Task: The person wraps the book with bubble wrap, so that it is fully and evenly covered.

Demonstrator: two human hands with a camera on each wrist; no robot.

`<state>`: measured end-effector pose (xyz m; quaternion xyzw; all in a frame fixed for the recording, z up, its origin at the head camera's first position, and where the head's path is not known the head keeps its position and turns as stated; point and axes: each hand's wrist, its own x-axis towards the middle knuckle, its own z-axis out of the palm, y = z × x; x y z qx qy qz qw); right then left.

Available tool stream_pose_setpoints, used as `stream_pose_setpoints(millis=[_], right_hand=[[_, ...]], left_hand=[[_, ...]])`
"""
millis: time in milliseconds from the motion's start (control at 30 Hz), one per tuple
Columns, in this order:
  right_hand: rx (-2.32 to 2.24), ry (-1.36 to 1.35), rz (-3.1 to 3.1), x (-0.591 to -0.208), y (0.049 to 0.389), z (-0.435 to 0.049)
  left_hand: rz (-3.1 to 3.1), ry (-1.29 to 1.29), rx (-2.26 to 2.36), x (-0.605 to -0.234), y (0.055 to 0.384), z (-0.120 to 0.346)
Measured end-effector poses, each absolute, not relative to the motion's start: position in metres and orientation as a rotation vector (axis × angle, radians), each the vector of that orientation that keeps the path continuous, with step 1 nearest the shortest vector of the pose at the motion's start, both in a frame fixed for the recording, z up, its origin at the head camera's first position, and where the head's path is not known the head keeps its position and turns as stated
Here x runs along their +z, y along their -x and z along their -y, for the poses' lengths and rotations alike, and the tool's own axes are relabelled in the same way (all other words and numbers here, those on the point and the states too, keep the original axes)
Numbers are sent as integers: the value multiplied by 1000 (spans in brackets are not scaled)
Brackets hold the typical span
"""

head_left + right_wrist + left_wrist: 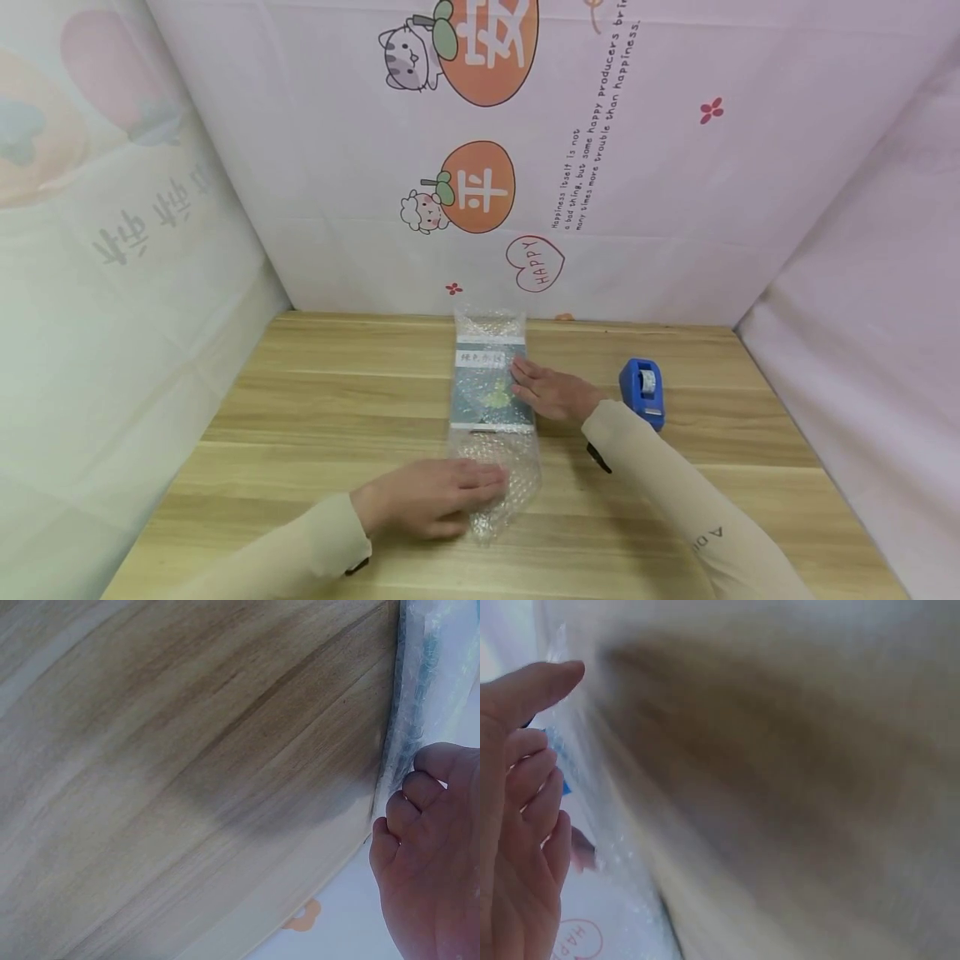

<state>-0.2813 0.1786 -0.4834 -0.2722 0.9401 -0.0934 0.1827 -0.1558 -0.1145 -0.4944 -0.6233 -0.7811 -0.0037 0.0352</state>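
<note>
On the pale wooden table (pixel 322 400), seemingly untaped clear bubble wrap (pixel 523 468) covers a teal-and-white rectangular item (pixel 480 400), straight-fingered left hand (pixel 435 497) below, straight-fingered right hand (pixel 552 392) alongside.

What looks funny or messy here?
The bubble wrap looks crooked by the left hand: its near end slants to an uneven tip. Words on the back cloth run sideways. I see nothing spilled.

- The right hand (pixel 431 870) touches the bubble wrap (pixel 401 712).
- The wood surface (pixel 187 750) has brown stripes.
- A white sheet (pixel 349 919) with an orange flower (pixel 305 918) shows below.
</note>
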Motion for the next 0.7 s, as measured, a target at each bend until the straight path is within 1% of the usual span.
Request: stream_pose_setpoints(millis=[300,533,700], right_hand=[[-261,761,-2654,-484,281,-178],[-284,763,-2649,-484,281,-179],[-266,764,-2652,-486,282,-179]], left_hand=[[2383,1917,-61,-507,151,109],[2382,1898,-68,-504,148,109],[2385,1899,-204,-502,150,112]])
